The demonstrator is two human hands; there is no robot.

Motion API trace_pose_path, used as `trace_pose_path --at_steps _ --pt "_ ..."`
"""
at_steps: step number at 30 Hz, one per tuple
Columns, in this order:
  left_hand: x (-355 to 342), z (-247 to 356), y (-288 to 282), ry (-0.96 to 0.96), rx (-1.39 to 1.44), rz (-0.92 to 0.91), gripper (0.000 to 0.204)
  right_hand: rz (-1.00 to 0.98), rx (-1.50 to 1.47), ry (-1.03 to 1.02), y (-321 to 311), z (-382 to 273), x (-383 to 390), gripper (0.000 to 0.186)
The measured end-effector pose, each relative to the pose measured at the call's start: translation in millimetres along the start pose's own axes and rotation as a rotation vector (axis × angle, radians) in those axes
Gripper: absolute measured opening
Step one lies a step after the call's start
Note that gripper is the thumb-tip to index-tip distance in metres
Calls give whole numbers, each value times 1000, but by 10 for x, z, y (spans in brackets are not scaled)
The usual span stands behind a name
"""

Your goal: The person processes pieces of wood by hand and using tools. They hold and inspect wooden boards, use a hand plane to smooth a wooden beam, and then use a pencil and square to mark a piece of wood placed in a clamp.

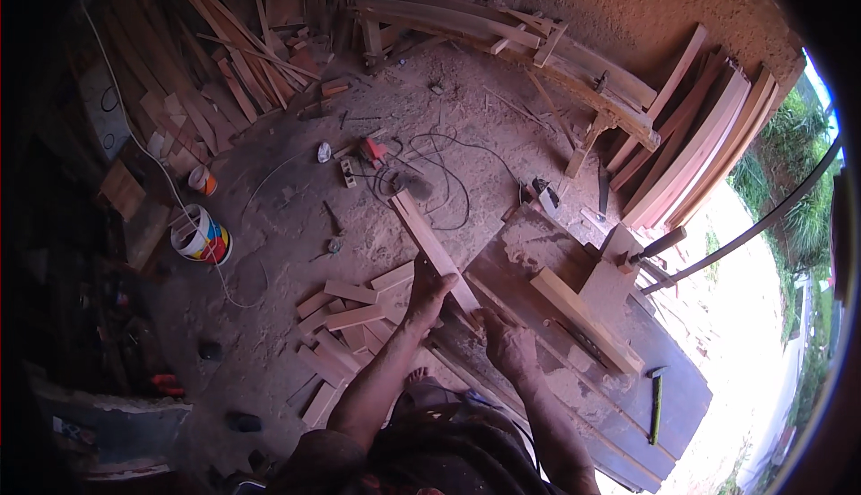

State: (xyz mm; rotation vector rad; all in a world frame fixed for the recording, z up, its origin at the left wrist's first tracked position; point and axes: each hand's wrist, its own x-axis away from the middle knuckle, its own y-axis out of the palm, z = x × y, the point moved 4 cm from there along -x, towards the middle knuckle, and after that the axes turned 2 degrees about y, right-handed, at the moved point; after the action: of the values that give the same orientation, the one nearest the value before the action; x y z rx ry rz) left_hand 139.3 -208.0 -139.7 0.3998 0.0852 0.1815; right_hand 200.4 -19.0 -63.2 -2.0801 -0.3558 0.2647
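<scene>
A pale, long wooden board (437, 242) slants away from me in front of my body, beside the edge of the saw table (682, 396). Around the middle of the board, my left hand (430, 290) is closed on its left side, the fingers partly hidden. My right hand (511, 344) grips the near end with curled fingers, close to the table's edge. On the table lies a thick wooden bar (583, 317), to the right of my right hand. A hammer with a yellow-green handle (656, 408) rests near the table's right side.
Cut wooden blocks (352, 317) are piled on the floor left of my legs. Cables (448, 177) snake across the dusty floor near a red tool (373, 148). A workbench (502, 38) stands along the far wall; planks (691, 150) lean at the right. A paint bucket (201, 237) is at left.
</scene>
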Motion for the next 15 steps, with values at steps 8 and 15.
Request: trace_pose_path --at_steps 8,15 --pt "-25 -88 -58 7 -79 -28 88 -141 134 38 -108 -57 54 38" --pt "9 -31 10 16 -72 -42 87 -254 60 137 -134 164 350 29"
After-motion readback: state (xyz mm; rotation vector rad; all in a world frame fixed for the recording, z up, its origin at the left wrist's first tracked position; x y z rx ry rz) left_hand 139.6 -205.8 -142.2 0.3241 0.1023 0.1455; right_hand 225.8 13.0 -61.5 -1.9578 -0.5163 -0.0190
